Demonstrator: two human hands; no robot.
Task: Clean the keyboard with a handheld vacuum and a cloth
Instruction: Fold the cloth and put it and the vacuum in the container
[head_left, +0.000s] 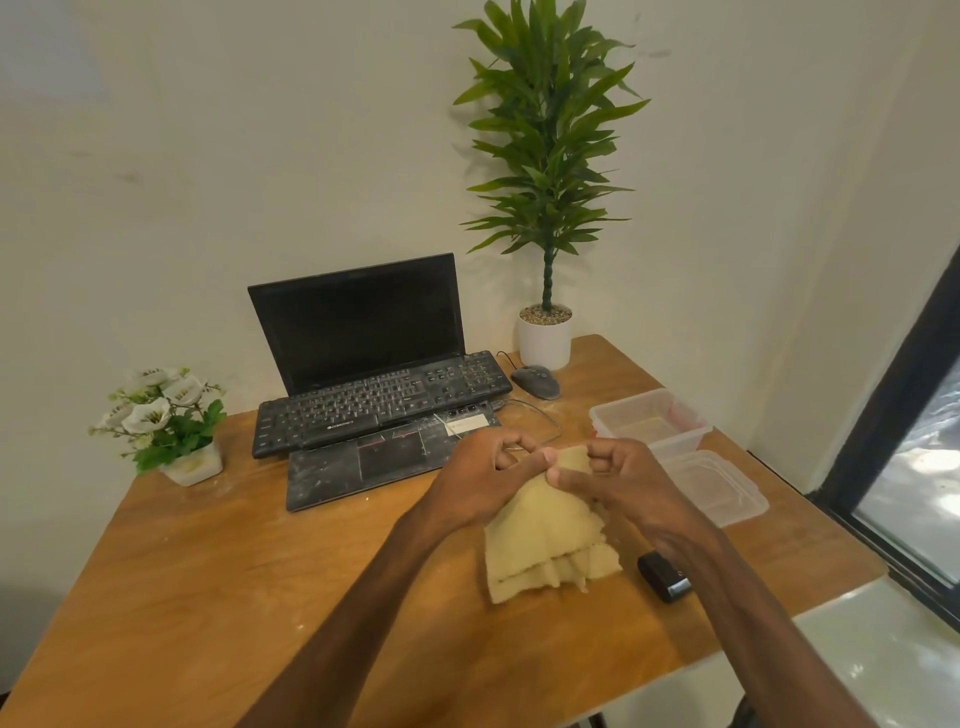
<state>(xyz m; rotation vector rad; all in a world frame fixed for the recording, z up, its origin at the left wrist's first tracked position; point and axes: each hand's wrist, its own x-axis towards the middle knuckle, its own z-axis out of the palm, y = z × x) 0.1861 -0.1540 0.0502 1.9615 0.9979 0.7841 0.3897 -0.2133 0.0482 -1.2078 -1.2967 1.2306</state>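
A dusty black keyboard (382, 402) lies across the base of an open black laptop (358, 322) at the back of the wooden table (218, 561). Both my hands hold a folded pale yellow cloth (545, 535) by its top edge, a little above the table and to the right of the laptop. My left hand (480, 475) pinches the cloth's left side and my right hand (623, 480) grips its right side. A small black device (665, 577), possibly the handheld vacuum, lies on the table under my right wrist.
A grey wired mouse (536, 381) and a tall potted plant (545, 338) stand behind the laptop on the right. An open clear plastic box (649, 423) and its lid (714, 486) sit at the right edge. A small flower pot (192, 462) stands at the left. A window is at the right.
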